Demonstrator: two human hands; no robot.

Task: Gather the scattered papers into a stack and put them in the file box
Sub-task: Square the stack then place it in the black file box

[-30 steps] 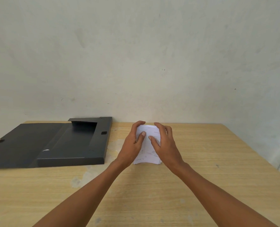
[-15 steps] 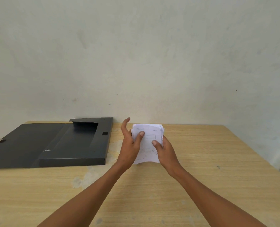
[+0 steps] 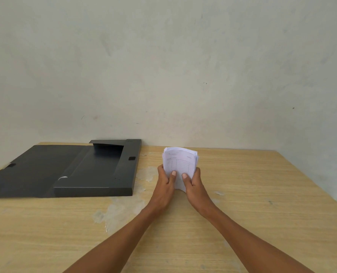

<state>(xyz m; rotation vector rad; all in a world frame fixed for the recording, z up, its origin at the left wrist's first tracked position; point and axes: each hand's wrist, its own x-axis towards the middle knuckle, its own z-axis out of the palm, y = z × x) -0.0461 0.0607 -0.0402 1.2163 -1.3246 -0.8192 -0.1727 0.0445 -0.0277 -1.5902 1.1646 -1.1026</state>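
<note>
Both your hands are on the paper stack (image 3: 180, 164), held upright near the middle of the wooden table (image 3: 252, 194). Your left hand (image 3: 164, 183) grips the stack's lower left edge, thumb pressed on the front sheet; your right hand (image 3: 193, 183) grips the lower right edge the same way, thumb on the front. The two thumbs sit close together, not touching. The front sheet shows a printed grid form, text too small to read. Sheet tops are slightly uneven and fan a bit at the upper right. Can't tell if the stack's bottom edge touches the table, your hands hide it. The file box (image 3: 96, 172), dark grey, lies open on the table to the left of the stack, near but apart from your left hand, its lid (image 3: 29, 170) folded flat out to the left. The box back edge is close to the pale wall (image 3: 163, 66). A small white scrap (image 3: 63, 177) shows at the tray's front left corner.
</note>
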